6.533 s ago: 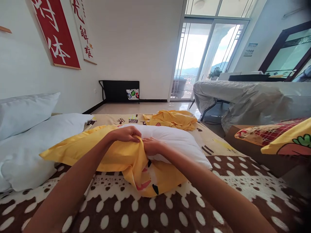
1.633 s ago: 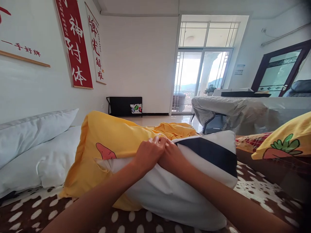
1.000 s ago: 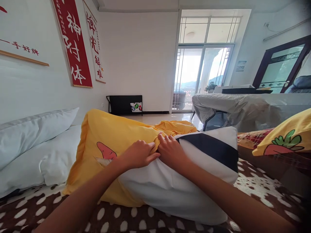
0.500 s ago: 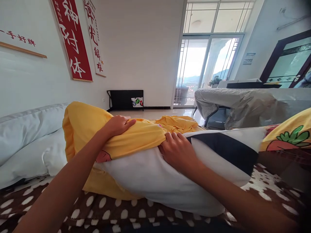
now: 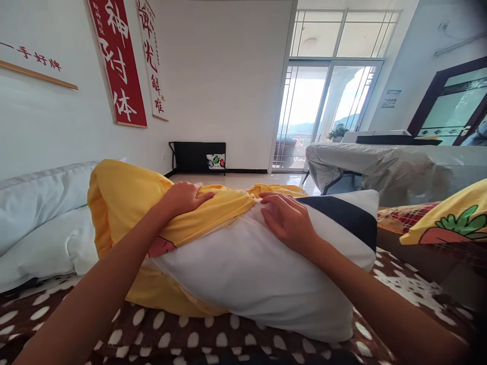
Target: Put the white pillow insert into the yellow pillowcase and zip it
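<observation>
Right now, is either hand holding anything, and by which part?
It cannot be told: the left hand lies on top of the yellow pillowcase, the right hand near its edge.

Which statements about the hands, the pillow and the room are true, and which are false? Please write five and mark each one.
1. The left hand is on the yellow cover. True.
2. The right hand is nearer to the dark stripe of the white pillow than the left hand is. True.
3. The yellow cover hides the whole white pillow. False: a large part of the white pillow is bare.
4. The blanket under the pillow is brown with white spots. True.
5. The red scroll hangs at the right of the picture. False: it hangs on the wall at the left.
</observation>
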The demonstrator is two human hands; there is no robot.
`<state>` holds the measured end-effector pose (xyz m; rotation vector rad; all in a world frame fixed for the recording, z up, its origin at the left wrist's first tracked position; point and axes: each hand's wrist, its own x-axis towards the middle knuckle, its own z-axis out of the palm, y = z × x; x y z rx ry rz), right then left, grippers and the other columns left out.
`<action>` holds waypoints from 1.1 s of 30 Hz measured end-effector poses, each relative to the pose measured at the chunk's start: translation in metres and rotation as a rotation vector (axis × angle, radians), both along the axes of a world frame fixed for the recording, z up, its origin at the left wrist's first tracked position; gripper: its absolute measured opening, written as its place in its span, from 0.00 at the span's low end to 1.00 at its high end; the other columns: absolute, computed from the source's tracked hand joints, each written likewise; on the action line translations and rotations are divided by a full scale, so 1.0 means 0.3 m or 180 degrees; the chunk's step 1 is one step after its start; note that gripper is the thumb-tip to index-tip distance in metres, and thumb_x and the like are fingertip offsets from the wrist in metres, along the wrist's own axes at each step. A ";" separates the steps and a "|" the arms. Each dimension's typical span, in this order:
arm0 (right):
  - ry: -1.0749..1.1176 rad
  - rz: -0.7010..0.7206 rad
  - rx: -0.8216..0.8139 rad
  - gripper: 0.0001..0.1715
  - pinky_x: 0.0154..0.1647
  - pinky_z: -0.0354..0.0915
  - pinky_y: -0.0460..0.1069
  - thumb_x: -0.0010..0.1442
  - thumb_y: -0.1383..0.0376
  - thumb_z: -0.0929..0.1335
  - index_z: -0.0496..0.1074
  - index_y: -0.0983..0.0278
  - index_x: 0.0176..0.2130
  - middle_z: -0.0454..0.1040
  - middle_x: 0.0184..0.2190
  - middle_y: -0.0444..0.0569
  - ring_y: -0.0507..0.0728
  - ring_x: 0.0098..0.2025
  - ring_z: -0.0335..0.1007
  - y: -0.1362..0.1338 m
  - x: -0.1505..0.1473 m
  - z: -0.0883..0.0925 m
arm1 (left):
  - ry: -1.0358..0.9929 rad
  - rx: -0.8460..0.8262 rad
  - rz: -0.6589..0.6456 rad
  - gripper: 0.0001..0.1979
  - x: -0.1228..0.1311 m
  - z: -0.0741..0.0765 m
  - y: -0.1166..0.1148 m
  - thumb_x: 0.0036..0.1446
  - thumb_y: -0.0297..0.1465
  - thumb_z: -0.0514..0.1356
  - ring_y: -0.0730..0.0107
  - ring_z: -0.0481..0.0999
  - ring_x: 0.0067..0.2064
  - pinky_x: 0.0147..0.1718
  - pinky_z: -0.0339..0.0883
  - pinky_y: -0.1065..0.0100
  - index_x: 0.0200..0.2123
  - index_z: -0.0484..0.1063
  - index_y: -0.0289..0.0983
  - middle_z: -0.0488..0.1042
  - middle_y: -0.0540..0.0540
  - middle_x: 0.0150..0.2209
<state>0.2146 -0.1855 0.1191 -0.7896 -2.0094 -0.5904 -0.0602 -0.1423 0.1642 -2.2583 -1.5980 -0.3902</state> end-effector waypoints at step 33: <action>-0.2055 0.0231 0.0593 0.09 0.40 0.55 0.53 0.61 0.70 0.59 0.66 0.66 0.32 0.69 0.31 0.50 0.57 0.35 0.60 -0.052 -0.230 -0.031 | 0.0139 0.0058 0.0494 0.30 -0.184 0.025 -0.042 0.58 0.55 0.38 0.55 0.73 0.33 0.29 0.55 0.65 0.34 0.67 0.39 0.75 0.42 0.31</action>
